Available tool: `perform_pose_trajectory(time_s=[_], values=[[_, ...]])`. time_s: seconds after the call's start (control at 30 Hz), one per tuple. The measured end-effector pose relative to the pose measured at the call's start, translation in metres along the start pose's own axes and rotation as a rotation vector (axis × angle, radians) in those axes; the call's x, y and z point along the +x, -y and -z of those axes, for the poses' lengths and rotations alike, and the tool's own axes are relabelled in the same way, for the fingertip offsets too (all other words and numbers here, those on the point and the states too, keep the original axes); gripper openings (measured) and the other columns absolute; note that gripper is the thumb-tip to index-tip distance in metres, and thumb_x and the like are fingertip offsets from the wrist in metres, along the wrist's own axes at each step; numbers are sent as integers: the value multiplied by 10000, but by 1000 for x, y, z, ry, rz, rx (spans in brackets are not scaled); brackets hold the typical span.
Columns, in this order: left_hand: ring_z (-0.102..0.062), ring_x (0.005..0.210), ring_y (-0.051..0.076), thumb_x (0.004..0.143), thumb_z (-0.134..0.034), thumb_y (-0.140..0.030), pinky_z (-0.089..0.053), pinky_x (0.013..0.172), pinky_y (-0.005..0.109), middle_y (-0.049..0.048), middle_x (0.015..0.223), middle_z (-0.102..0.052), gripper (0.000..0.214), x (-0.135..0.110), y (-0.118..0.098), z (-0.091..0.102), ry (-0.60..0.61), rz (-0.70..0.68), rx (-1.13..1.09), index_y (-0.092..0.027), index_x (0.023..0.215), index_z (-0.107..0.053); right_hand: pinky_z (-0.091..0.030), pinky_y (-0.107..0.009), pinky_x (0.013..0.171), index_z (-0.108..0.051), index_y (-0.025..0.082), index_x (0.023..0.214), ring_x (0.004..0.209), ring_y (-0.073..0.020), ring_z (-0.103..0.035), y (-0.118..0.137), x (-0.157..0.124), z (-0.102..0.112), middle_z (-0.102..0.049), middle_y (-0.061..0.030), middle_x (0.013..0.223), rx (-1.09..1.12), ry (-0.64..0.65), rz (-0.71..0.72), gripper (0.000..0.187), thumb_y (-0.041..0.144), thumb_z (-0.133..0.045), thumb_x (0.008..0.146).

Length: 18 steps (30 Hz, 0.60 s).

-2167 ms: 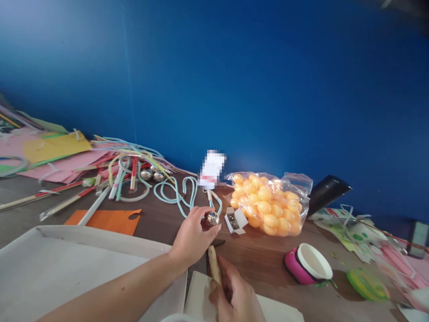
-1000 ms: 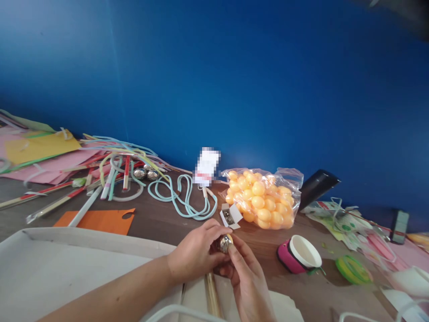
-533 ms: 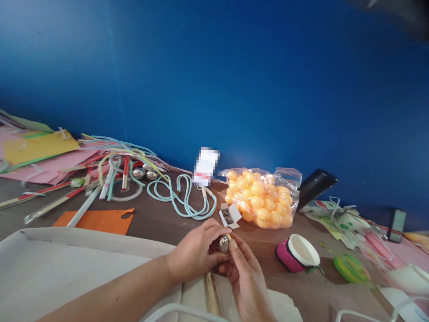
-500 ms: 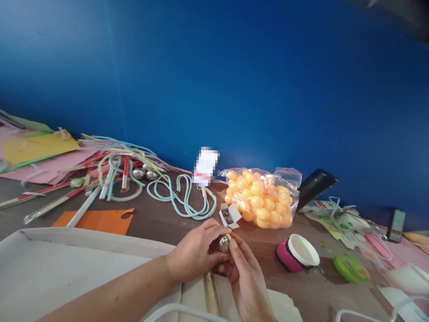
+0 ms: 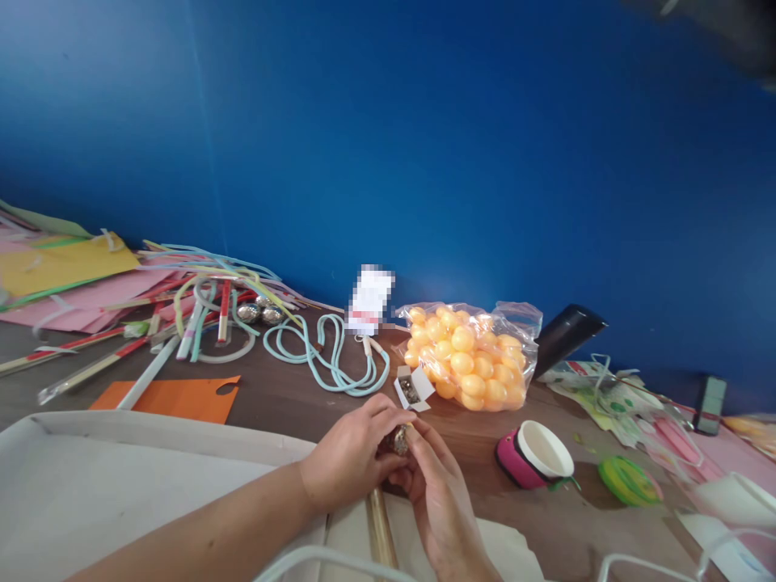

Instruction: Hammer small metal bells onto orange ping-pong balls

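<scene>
A shiny silver ball (image 5: 398, 440) sits between my two hands, partly hidden by fingers. My left hand (image 5: 355, 449) is closed round its left side. The fingers and thumb of my right hand (image 5: 441, 493) press on it from the right. Below the hands, a gold-coloured stick (image 5: 381, 533) lies over pale paper; its upper end is hidden. Just beyond my fingertips stands a small open white box (image 5: 423, 387) with little metallic pieces inside. Behind it rests a clear bag of orange balls (image 5: 466, 356).
Looped light-blue cord (image 5: 339, 380) lies behind my left hand. Several silver balls (image 5: 249, 313) sit by a heap of coloured tubes. To the right are a pink-wrapped cup (image 5: 533, 457), a green tape roll (image 5: 629, 480) and a black cylinder (image 5: 570, 335). A white tray (image 5: 151, 461) fills the near left.
My right fingers have shifted slightly left and cover more of the silver ball. The whole scene has moved a little left in view. Both hands stay on the ball.
</scene>
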<state>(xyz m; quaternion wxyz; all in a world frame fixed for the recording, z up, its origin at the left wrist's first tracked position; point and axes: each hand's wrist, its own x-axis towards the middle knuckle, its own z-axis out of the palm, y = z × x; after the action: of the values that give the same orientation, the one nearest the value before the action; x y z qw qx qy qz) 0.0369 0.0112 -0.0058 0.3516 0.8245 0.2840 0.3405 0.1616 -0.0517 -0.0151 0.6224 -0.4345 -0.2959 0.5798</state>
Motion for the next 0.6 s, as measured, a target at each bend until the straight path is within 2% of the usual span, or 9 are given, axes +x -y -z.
perform_pose_trajectory(time_s=[0.33, 0.6], values=[[-541, 890, 168, 682, -578, -101, -447, 793, 280, 31, 1008, -526, 479, -1, 0, 0, 5, 7, 63, -272, 1126, -526, -488, -260, 579, -589, 179, 1014, 612, -129, -598, -1, 1, -3, -666, -36, 825, 19, -32, 5, 208, 261, -604, 824], [-533, 945, 176, 700, -627, -214, -430, 860, 288, 52, 1026, -532, 423, 1, -1, 4, -25, 26, -32, -241, 1114, -547, -489, -233, 566, -614, 167, 1014, 643, -117, -578, -1, 1, 1, -653, -36, 843, 88, -20, -33, 202, 289, -562, 861]])
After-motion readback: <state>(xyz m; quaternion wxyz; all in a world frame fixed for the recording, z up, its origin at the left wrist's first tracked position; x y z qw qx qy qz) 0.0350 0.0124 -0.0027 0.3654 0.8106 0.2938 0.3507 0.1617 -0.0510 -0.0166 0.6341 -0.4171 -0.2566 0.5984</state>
